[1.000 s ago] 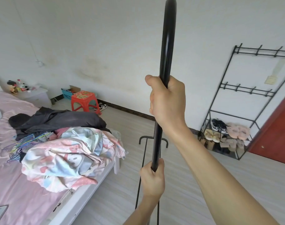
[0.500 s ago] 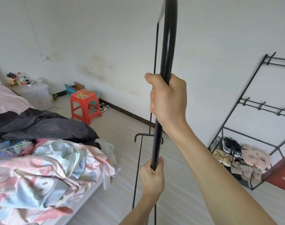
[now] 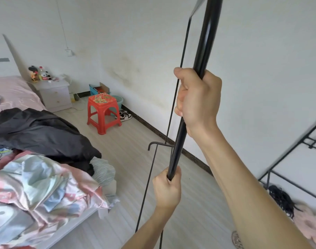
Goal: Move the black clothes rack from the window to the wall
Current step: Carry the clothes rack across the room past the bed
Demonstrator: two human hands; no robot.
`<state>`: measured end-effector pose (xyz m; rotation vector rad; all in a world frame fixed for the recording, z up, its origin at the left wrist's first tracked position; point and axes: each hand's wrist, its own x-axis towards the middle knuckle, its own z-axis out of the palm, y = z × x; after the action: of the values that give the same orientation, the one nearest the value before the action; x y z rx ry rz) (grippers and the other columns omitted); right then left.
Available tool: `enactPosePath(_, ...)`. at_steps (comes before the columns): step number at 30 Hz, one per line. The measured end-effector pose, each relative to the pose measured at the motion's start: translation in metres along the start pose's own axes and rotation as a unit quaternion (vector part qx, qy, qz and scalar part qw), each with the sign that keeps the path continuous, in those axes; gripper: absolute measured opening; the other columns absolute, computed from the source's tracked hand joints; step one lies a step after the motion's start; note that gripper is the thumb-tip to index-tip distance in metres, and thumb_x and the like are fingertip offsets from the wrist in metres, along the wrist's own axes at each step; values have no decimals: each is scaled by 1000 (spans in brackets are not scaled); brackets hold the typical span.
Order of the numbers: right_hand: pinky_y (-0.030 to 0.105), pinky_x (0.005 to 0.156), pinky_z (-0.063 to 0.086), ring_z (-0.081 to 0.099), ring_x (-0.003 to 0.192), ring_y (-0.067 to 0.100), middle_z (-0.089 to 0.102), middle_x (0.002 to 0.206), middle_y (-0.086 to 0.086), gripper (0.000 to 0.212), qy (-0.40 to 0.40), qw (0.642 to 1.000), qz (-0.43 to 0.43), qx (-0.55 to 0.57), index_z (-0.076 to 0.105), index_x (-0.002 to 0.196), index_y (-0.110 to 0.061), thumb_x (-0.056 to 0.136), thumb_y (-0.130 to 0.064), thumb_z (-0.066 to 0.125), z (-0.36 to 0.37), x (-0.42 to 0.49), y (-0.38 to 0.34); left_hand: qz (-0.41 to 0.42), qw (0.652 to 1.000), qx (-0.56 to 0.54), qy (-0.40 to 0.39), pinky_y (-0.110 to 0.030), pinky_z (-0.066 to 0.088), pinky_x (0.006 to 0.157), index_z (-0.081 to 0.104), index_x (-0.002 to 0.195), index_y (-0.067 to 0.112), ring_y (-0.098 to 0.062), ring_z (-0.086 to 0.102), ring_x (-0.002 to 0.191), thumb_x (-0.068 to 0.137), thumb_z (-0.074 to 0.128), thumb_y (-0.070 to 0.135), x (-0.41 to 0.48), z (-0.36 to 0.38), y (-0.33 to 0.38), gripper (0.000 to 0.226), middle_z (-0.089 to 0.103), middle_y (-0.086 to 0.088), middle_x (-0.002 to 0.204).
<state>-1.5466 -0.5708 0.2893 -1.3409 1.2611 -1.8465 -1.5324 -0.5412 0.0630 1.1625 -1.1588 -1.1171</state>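
The black clothes rack (image 3: 206, 38) fills the middle of the view: a thick black upright pole running from the top edge down to my hands, with thin black rods and a curved foot bar behind it near the floor. My right hand (image 3: 196, 97) is shut around the pole at mid height. My left hand (image 3: 167, 190) grips the same pole lower down. The white wall (image 3: 252, 72) stands just beyond the rack, with a dark skirting strip at its foot.
A bed (image 3: 67, 229) piled with clothes and a quilt takes the left side. A red plastic stool (image 3: 102, 112), shoes and a white bedside cabinet (image 3: 53, 94) stand by the far wall. A black shoe rack (image 3: 286, 166) leans at the right. Bare wooden floor lies between.
The view has swung left and closer to the wall: the shoe rack slid toward the right edge and the stool came nearer. Both hands keep the same grip on the pole.
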Motion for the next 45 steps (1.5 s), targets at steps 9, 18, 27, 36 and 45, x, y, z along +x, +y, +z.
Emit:
enactPosePath(9,43,56,23,21,52,26,22,50,0,46,-60,998,2,13,24,53,-24,75,-24,64,-70,99,36,-36,995,0,91,-31,21,45,23,48,24,-15,22,45,91,62,22,60,119,-3,58,23,8,40)
enactPosePath(18,33,51,18,17,47,22,20,49,-3,49,-101,993,4,64,20,58,-21,80,-20,64,-130,171,70,-17,994,5,110,-25,16,44,20,49,24,-9,18,44,91,63,21,98,201,-17,60,20,9,41)
enactPosePath(27,24,47,16,14,40,18,20,43,-8,54,-83,991,37,103,27,48,-24,87,-10,61,-194,257,73,14,997,-7,71,-20,20,39,27,47,27,-9,23,37,91,60,21,146,287,1,56,28,8,36)
enactPosePath(36,26,47,15,13,43,18,18,48,-7,52,-41,996,43,61,24,51,-26,86,-11,60,-287,367,118,-39,998,-57,-14,-27,23,43,25,48,27,-11,22,44,92,60,23,226,435,-7,57,23,10,46)
enactPosePath(45,29,48,17,17,45,18,21,48,-6,46,-5,1000,-7,20,24,57,-22,80,-17,64,-389,473,167,-29,994,-61,-89,-26,21,44,23,54,18,-12,20,44,93,59,24,298,583,-22,53,21,-1,51)
